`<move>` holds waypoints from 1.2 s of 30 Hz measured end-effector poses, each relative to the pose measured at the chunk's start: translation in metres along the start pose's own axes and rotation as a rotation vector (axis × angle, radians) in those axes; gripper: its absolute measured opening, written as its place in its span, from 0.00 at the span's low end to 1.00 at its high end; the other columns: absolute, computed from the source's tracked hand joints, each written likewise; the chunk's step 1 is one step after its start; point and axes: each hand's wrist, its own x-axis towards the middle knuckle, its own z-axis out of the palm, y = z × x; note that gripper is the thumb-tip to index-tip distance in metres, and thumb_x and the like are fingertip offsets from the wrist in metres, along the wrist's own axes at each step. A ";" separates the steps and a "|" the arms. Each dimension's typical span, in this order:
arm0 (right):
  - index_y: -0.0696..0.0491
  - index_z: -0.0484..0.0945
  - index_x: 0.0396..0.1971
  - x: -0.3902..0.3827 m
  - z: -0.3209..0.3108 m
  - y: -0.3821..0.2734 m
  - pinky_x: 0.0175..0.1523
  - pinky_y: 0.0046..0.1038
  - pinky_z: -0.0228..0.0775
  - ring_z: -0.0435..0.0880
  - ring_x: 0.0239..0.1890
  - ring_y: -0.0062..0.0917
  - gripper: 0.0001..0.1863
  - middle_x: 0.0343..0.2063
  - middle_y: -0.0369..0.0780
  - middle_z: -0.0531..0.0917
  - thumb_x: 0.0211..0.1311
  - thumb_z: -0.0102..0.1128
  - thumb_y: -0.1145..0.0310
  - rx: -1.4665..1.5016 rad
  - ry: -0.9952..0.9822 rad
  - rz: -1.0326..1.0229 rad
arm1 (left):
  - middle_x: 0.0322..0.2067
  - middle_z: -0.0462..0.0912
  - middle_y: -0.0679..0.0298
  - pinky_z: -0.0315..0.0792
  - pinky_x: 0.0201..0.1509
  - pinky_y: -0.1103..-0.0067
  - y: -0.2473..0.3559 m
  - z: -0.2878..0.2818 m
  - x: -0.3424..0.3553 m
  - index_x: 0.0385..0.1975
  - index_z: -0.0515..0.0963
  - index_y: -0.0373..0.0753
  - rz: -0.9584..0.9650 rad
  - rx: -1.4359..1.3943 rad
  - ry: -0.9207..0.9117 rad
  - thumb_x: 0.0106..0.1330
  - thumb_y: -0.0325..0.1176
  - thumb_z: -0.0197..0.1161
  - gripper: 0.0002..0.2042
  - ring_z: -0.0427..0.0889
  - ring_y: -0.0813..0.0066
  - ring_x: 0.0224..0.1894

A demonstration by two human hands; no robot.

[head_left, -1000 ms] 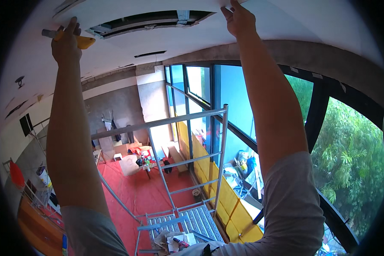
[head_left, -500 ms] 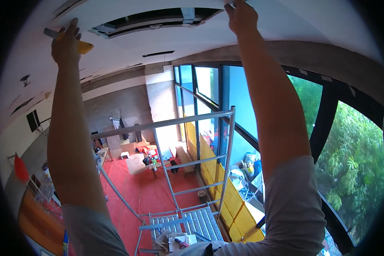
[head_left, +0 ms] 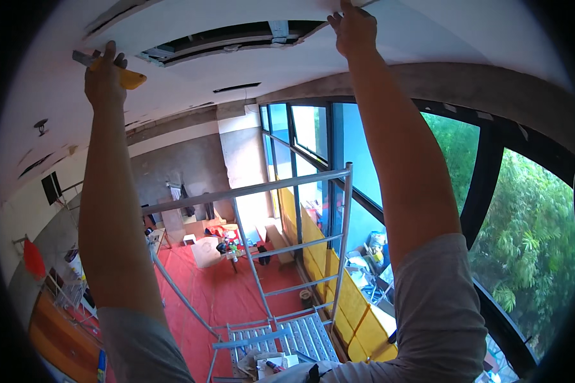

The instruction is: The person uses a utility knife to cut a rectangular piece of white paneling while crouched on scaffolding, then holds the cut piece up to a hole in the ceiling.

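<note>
Both my arms reach up to the white ceiling. My left hand [head_left: 105, 80] is closed around a tool with a yellow handle [head_left: 131, 79] and a flat grey blade; its exact kind is unclear. Some of that hand's fingertips point up against the ceiling. Farther right, my right hand [head_left: 356, 30] has bent fingers at the edge of a white ceiling panel [head_left: 236, 9], and the top of its grip is cut off by the frame. Just beyond the panel lies a long dark opening [head_left: 236, 38] with ragged edges and metal framing inside.
Below stands a metal scaffold rail [head_left: 249, 192] with rungs. Its perforated platform [head_left: 308, 335] carries scraps and tools near me. Red sheeting [head_left: 195, 281] covers the floor far down. Tall dark-framed windows and yellow panels [head_left: 345, 313] line the right side.
My left hand, still with the yellow-handled tool, appears slightly farther right and lower. My right hand has shifted a little left. The ceiling opening sits slightly lower in view.
</note>
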 end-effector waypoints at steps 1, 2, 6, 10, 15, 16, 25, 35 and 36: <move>0.60 0.65 0.57 0.000 0.002 0.004 0.50 0.39 0.78 0.77 0.47 0.33 0.31 0.47 0.45 0.75 0.64 0.71 0.59 0.013 0.017 -0.006 | 0.37 0.81 0.61 0.82 0.41 0.76 0.000 -0.007 0.004 0.47 0.73 0.35 0.008 -0.019 -0.028 0.63 0.34 0.74 0.19 0.85 0.69 0.35; 0.59 0.64 0.57 0.000 0.005 0.008 0.50 0.39 0.77 0.78 0.48 0.33 0.32 0.48 0.46 0.75 0.63 0.71 0.59 0.032 0.029 -0.005 | 0.37 0.81 0.61 0.82 0.41 0.76 0.004 -0.013 0.003 0.47 0.73 0.35 0.024 0.004 -0.017 0.63 0.34 0.74 0.19 0.85 0.69 0.35; 0.57 0.63 0.58 0.037 -0.043 -0.008 0.52 0.41 0.77 0.76 0.51 0.37 0.33 0.52 0.46 0.73 0.63 0.71 0.55 -0.031 -0.343 -0.055 | 0.31 0.81 0.65 0.78 0.34 0.77 -0.001 0.007 -0.023 0.40 0.75 0.38 0.014 -0.051 -0.151 0.64 0.33 0.72 0.12 0.81 0.75 0.30; 0.57 0.60 0.67 -0.024 -0.003 0.002 0.59 0.43 0.73 0.75 0.58 0.42 0.41 0.60 0.49 0.70 0.65 0.67 0.49 -0.142 -0.097 0.066 | 0.25 0.77 0.68 0.73 0.32 0.77 0.019 -0.023 -0.043 0.38 0.75 0.40 0.038 0.019 -0.161 0.66 0.33 0.70 0.10 0.76 0.77 0.25; 0.57 0.53 0.72 -0.116 0.003 0.017 0.71 0.54 0.57 0.61 0.71 0.46 0.50 0.69 0.50 0.63 0.64 0.63 0.39 -0.200 0.105 0.319 | 0.23 0.74 0.69 0.70 0.31 0.77 -0.010 -0.060 -0.108 0.35 0.74 0.41 -0.128 -0.037 0.090 0.69 0.39 0.68 0.11 0.73 0.76 0.25; 0.56 0.50 0.74 -0.129 -0.010 0.027 0.72 0.59 0.52 0.58 0.73 0.48 0.52 0.70 0.51 0.62 0.63 0.62 0.37 -0.111 -0.023 0.347 | 0.22 0.73 0.69 0.70 0.30 0.77 -0.022 -0.073 -0.119 0.35 0.74 0.41 -0.173 0.000 0.076 0.70 0.41 0.67 0.11 0.73 0.76 0.24; 0.60 0.63 0.63 -0.209 -0.004 0.070 0.58 0.43 0.73 0.77 0.56 0.39 0.38 0.57 0.47 0.75 0.66 0.64 0.46 0.277 -0.025 0.340 | 0.31 0.80 0.61 0.75 0.40 0.69 -0.086 -0.190 -0.273 0.43 0.77 0.36 -0.599 0.440 0.074 0.65 0.46 0.69 0.19 0.81 0.67 0.33; 0.61 0.79 0.35 -0.226 -0.009 0.025 0.41 0.38 0.75 0.84 0.32 0.41 0.25 0.28 0.49 0.83 0.59 0.70 0.50 -1.062 -0.325 -0.111 | 0.59 0.78 0.54 0.72 0.63 0.67 0.057 -0.046 -0.204 0.62 0.73 0.41 0.422 1.111 -0.390 0.51 0.39 0.80 0.37 0.78 0.57 0.60; 0.60 0.79 0.34 -0.226 -0.010 0.027 0.41 0.39 0.75 0.84 0.32 0.42 0.25 0.29 0.49 0.83 0.58 0.70 0.50 -1.111 -0.407 -0.207 | 0.59 0.78 0.54 0.71 0.65 0.67 0.060 -0.033 -0.200 0.64 0.71 0.42 0.454 1.135 -0.429 0.50 0.40 0.81 0.39 0.76 0.57 0.62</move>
